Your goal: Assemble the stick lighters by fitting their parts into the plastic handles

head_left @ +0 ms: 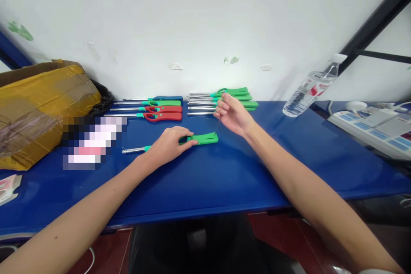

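A green lighter (207, 138) with a long metal nozzle lies on the blue table (192, 180), nozzle to the left. My left hand (171, 145) grips its middle, thumb on the near side and fingers on the far side. Above and right of its handle end, my right hand (233, 113) is closed in a pinch, and a thin line, perhaps a wire or needle, runs from the fingers down to that end. Several green-handled lighters (236, 92) lie stacked behind my right hand. Blue, green and red lighters (165, 115) form a row at the back left.
A yellow-taped cardboard box (45, 111) stands at the left, beside a pixelated patch. At the right are a tilted water bottle (310, 90) and a white power strip (369, 130). The white wall (192, 17) rises behind the table.
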Tool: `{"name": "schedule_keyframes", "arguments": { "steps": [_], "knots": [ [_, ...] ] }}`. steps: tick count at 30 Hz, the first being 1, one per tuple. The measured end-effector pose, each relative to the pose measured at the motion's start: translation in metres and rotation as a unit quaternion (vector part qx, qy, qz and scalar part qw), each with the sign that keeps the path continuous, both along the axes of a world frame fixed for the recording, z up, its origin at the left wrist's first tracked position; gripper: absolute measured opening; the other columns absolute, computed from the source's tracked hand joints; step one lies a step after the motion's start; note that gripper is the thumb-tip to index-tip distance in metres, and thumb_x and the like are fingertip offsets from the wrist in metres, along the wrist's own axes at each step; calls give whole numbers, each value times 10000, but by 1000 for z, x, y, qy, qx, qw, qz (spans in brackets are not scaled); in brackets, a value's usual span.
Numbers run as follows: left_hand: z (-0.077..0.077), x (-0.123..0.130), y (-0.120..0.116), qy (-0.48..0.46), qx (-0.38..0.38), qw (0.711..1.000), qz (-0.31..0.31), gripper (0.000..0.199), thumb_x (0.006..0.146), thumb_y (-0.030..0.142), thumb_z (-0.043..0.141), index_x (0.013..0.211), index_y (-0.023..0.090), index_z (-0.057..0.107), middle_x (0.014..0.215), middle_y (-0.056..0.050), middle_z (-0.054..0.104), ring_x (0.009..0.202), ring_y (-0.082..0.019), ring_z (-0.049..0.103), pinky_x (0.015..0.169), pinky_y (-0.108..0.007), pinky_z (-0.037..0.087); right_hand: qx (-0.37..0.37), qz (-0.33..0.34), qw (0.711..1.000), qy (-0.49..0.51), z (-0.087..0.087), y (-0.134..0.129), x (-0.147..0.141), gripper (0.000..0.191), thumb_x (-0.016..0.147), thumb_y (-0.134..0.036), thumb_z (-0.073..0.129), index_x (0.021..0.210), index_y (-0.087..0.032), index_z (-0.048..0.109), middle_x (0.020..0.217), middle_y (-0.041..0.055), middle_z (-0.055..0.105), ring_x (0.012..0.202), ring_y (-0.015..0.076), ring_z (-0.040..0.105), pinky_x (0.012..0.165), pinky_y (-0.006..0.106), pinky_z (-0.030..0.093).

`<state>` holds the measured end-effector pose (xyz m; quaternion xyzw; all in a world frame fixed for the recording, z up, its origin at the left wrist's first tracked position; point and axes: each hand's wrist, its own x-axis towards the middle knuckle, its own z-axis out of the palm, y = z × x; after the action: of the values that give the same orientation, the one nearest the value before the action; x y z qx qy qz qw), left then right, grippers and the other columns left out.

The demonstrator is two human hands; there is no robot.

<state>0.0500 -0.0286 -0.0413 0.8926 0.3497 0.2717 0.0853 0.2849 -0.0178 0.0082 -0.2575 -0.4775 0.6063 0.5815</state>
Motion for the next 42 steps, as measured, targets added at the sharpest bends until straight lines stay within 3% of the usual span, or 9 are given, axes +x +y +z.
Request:
{"name": "schedule_keyframes", "arguments": {
  "steps": [4,8,13,21,27,32,37,40,42],
  "knots": [
    [0,0,0,3,-1,1000,2,374,897,510,565,1020,192,720,1022,-73,736,939,-238,680,836,-352,527,-8,23,998,-54,5,-4,0,387,853,-631,531,799,-251,583,523,-79,342,462,108,388,604,286,483],
    [-1,-1,1,6,-1,1000,4,347,890,469,600,1030,175,719,1032,-85,731,965,-254,669,849,-370,519,32,15,995,-94,0,-3,3,404,773,-645,635,781,-242,612,613,-50,490,582,115,522,671,293,505],
    [-1,-1,0,13,-5,1000,2,345,892,454,610,1051,165,709,1035,-89,722,977,-251,656,856,-370,517,128,-115,971,-167,1,-2,9,399,649,-557,792,733,-209,615,706,4,650,822,180,661,721,299,520],
    [8,-4,-6,67,-8,998,-18,354,900,448,600,1094,158,660,1124,-107,669,1072,-261,603,936,-401,497,148,-320,925,-141,2,5,51,324,652,-462,817,695,-210,617,679,-10,673,573,127,622,575,284,538],
    [12,-12,-5,119,17,991,-52,344,978,377,476,1218,170,611,1203,-112,646,1101,-258,591,948,-398,477,115,-172,940,-273,-26,1,56,342,573,-383,868,725,-185,633,832,70,754,787,218,730,824,407,581],
    [16,-11,-7,109,67,991,-46,412,1027,395,324,1209,165,614,1163,-117,669,1028,-251,625,899,-399,487,142,-74,885,-438,-37,3,60,336,681,-348,789,952,-186,674,892,81,747,844,235,724,849,433,568],
    [25,-13,-9,91,130,987,-24,458,1033,434,287,1211,145,594,1144,-118,674,966,-239,644,835,-369,499,283,-80,783,-548,-25,-6,51,203,829,-326,642,996,-231,706,1058,79,719,1011,274,658,945,472,486],
    [29,-15,-10,93,171,980,-33,446,1030,443,306,1201,160,605,1115,-107,690,939,-220,649,824,-341,490,304,-132,810,-483,-10,-24,33,288,958,-341,439,1067,-250,690,1113,78,697,1070,251,631,972,447,460],
    [29,-15,-12,88,197,976,-35,436,1030,440,320,1217,162,599,1042,-102,713,872,-203,652,802,-329,480,327,-103,815,-466,-3,-36,20,309,965,-378,431,1132,-273,669,1216,68,661,1175,251,580,1017,440,426]
  ]
}}
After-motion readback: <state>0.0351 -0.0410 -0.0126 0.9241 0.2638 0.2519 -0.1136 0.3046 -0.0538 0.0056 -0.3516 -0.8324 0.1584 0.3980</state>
